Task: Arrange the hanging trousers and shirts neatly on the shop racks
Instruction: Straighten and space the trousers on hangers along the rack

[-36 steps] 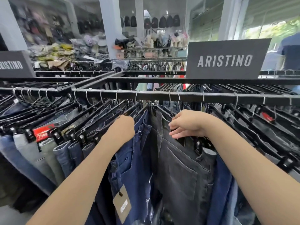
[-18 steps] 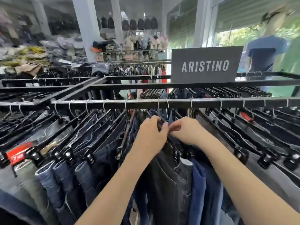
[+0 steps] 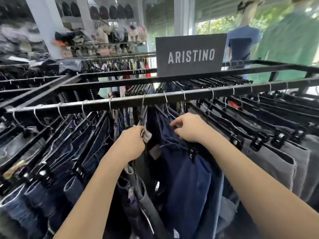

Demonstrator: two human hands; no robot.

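Left hand [image 3: 131, 144]: fingers curled, gripping dark grey denim trousers [image 3: 138, 185] under the black metal rail's [image 3: 96, 104] middle.
Right hand [image 3: 188, 128]: pinching navy blue trousers [image 3: 186, 173] hanging directly beneath.

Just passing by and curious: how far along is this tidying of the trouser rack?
Partly done, it seems. The grey trousers on the right hang evenly spaced along the rail. In hand: the left hand grips the top of a dark pair, the right hand the navy trousers, with a gap between them. To do: the jeans on the left look more crowded.
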